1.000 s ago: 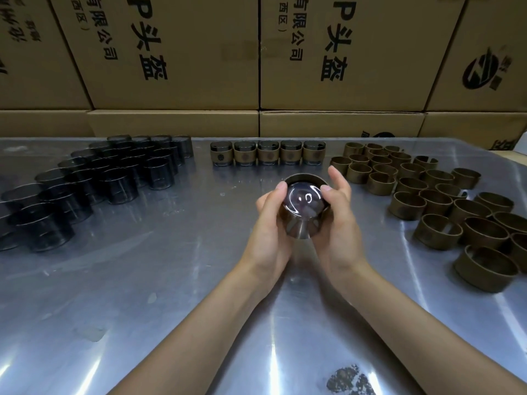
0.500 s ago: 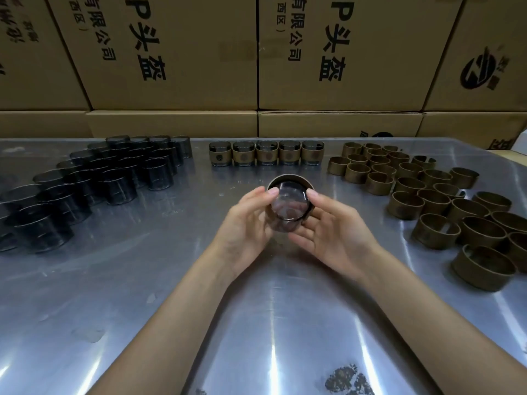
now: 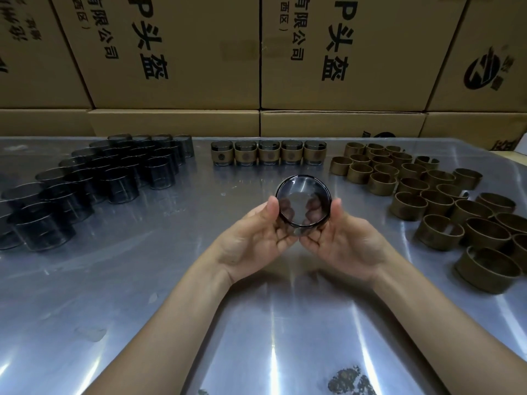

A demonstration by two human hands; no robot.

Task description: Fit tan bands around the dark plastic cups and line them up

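Head view shows the left hand [image 3: 251,240] and right hand [image 3: 346,243] cradling one dark cup [image 3: 302,201] between them above the table [image 3: 142,295], thumbs on its sides, fingers curled beneath; each grip is grasping the cup. Whether a tan band sits on it cannot be told. Five banded cups [image 3: 268,153] stand in a row at the back, bare cups [image 3: 119,175] left, loose bands [image 3: 439,201] right. The step looks like checking the fit; next, likely setting it beside the row's right end.
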